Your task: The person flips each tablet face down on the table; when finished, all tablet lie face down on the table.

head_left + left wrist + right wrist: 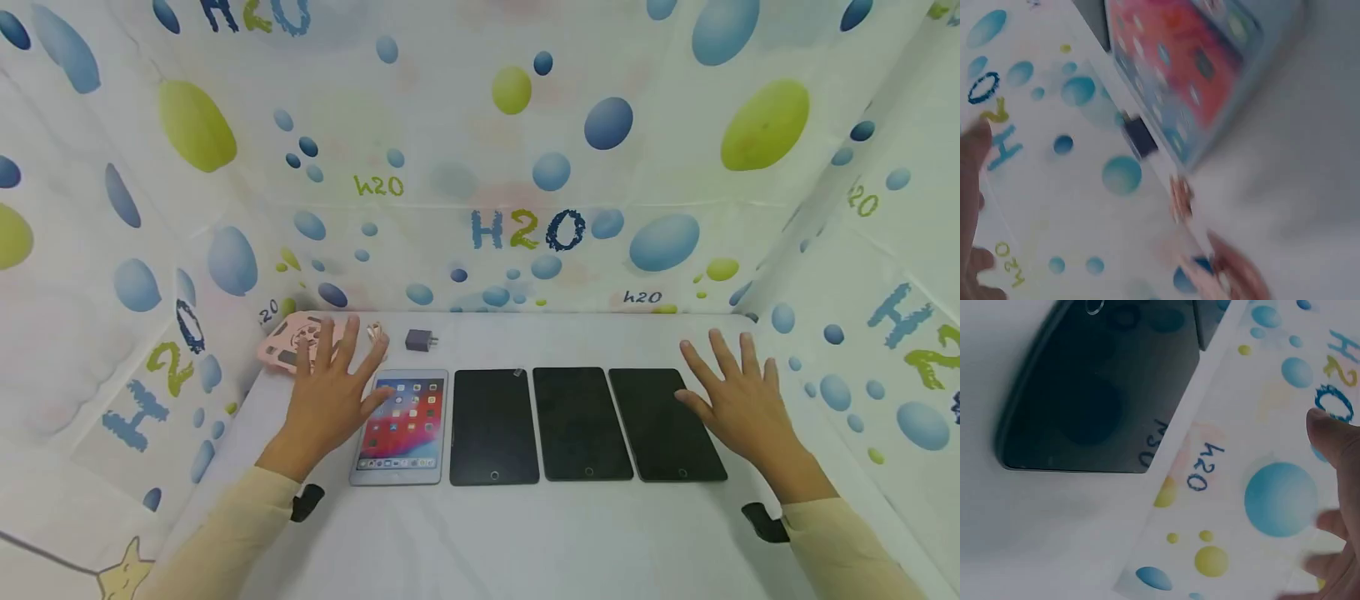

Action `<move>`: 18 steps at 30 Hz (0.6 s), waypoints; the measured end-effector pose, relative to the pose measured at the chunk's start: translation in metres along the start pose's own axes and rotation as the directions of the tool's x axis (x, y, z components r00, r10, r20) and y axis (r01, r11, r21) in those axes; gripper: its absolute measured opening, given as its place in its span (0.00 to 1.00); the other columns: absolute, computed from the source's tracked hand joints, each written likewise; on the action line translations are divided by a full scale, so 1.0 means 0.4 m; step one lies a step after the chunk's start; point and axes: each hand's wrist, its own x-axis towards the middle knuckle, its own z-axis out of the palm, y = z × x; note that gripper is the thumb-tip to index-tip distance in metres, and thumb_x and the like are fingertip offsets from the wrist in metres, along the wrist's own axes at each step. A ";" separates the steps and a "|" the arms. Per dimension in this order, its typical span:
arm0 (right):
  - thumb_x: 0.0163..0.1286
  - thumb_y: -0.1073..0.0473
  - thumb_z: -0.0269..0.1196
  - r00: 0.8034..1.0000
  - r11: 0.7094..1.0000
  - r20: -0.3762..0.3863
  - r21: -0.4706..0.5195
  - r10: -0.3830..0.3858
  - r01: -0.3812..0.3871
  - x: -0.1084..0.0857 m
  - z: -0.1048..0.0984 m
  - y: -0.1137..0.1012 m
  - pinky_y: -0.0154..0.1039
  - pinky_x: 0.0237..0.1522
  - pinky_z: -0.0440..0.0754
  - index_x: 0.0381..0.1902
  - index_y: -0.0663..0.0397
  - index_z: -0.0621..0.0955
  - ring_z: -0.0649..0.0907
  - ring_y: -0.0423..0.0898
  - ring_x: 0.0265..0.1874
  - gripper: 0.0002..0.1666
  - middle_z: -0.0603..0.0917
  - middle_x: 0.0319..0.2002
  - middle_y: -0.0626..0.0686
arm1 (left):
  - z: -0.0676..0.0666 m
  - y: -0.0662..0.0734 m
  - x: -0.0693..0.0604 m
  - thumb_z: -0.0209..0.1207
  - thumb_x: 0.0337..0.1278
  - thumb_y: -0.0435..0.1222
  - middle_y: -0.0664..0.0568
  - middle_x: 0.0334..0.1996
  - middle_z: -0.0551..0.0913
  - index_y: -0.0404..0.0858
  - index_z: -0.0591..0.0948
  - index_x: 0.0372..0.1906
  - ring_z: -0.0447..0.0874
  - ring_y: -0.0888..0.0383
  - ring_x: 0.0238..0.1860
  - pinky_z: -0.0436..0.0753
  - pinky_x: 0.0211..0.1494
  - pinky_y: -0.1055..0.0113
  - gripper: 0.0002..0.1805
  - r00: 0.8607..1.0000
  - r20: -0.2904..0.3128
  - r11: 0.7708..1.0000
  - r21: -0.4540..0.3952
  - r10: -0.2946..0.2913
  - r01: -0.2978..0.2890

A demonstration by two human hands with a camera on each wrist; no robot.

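Observation:
With fingers spread, my left hand (330,404) hovers at the left edge of a white tablet (402,425), whose lit screen shows app icons on a red and blue background. The thumb overlaps that screen in the head view; whether it touches cannot be told. On the other side, my right hand (742,404) is spread beside the rightmost dark tablet (667,425) and holds nothing. Between them lie two more dark-screened tablets, one left of centre (495,427) and one in the middle (583,423). All the tablets stand in one row, home buttons toward me.
Behind my left hand is a pink case (281,342), partly hidden by the fingers. A small coiled cable (375,331) and a dark charger plug (421,340) lie near the back edge. Bubble-printed cloth (450,242) encloses the white table (480,542) at the back and sides.

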 end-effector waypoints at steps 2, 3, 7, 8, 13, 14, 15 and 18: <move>0.73 0.42 0.63 0.997 0.995 0.051 0.082 0.053 -0.057 -0.022 0.007 0.003 0.80 0.58 0.66 0.83 0.43 0.52 0.63 0.77 0.70 0.50 0.65 0.73 0.71 | 0.006 0.033 0.002 0.69 0.59 0.48 0.32 0.72 0.66 0.40 0.73 0.71 0.57 0.31 0.75 0.59 0.74 0.32 0.37 0.998 -0.058 0.997 -0.071 -0.033 0.029; 0.74 0.42 0.62 0.993 0.987 0.086 0.130 0.087 -0.097 -0.033 0.010 0.003 0.78 0.55 0.70 0.83 0.46 0.53 0.68 0.76 0.67 0.48 0.69 0.70 0.72 | 0.010 0.053 0.005 0.69 0.60 0.44 0.32 0.68 0.71 0.38 0.76 0.67 0.65 0.31 0.71 0.66 0.72 0.34 0.32 0.995 -0.081 0.992 -0.118 -0.056 0.047; 0.77 0.39 0.56 0.955 0.922 0.226 0.293 0.191 -0.253 -0.084 0.029 0.014 0.71 0.45 0.80 0.78 0.60 0.61 0.79 0.73 0.57 0.43 0.79 0.60 0.73 | 0.019 0.157 0.028 0.65 0.64 0.36 0.40 0.49 0.85 0.35 0.85 0.55 0.83 0.41 0.50 0.84 0.55 0.46 0.17 0.979 -0.004 0.909 -0.371 -0.204 0.188; 0.78 0.39 0.55 0.944 0.908 0.259 0.311 0.205 -0.282 -0.096 0.034 0.020 0.69 0.44 0.81 0.76 0.64 0.63 0.80 0.73 0.54 0.43 0.80 0.58 0.73 | 0.022 0.186 0.037 0.63 0.65 0.36 0.42 0.46 0.86 0.36 0.86 0.54 0.84 0.45 0.45 0.85 0.50 0.49 0.15 0.970 0.062 0.861 -0.451 -0.236 0.238; 0.79 0.38 0.52 0.859 0.789 0.441 0.415 0.260 -0.452 -0.148 0.047 0.054 0.59 0.40 0.86 0.74 0.70 0.62 0.84 0.69 0.49 0.44 0.81 0.55 0.75 | 0.033 0.333 0.084 0.59 0.69 0.35 0.48 0.40 0.87 0.38 0.85 0.56 0.84 0.56 0.35 0.86 0.39 0.61 0.15 0.869 0.445 0.419 -0.762 -0.216 0.494; 0.80 0.38 0.52 0.837 0.747 0.477 0.446 0.268 -0.493 -0.155 0.050 0.059 0.57 0.42 0.87 0.74 0.70 0.61 0.85 0.68 0.50 0.44 0.79 0.57 0.76 | 0.040 0.362 0.091 0.59 0.70 0.36 0.47 0.42 0.87 0.38 0.84 0.57 0.84 0.57 0.35 0.87 0.41 0.63 0.15 0.844 0.508 0.310 -0.785 -0.174 0.537; 0.80 0.38 0.51 0.816 0.696 0.510 0.482 0.271 -0.532 -0.161 0.051 0.063 0.56 0.44 0.87 0.75 0.70 0.59 0.85 0.68 0.50 0.45 0.77 0.59 0.77 | 0.047 0.390 0.098 0.59 0.70 0.36 0.47 0.42 0.87 0.37 0.83 0.57 0.85 0.57 0.36 0.87 0.42 0.63 0.16 0.819 0.560 0.199 -0.795 -0.125 0.573; 0.81 0.39 0.50 0.768 0.547 0.583 0.565 0.265 -0.618 -0.171 0.058 0.070 0.53 0.50 0.87 0.77 0.69 0.54 0.85 0.65 0.53 0.46 0.72 0.65 0.78 | 0.071 0.479 0.117 0.59 0.71 0.38 0.44 0.45 0.87 0.34 0.81 0.60 0.88 0.56 0.38 0.87 0.47 0.64 0.18 0.746 0.665 -0.119 -0.740 0.019 0.662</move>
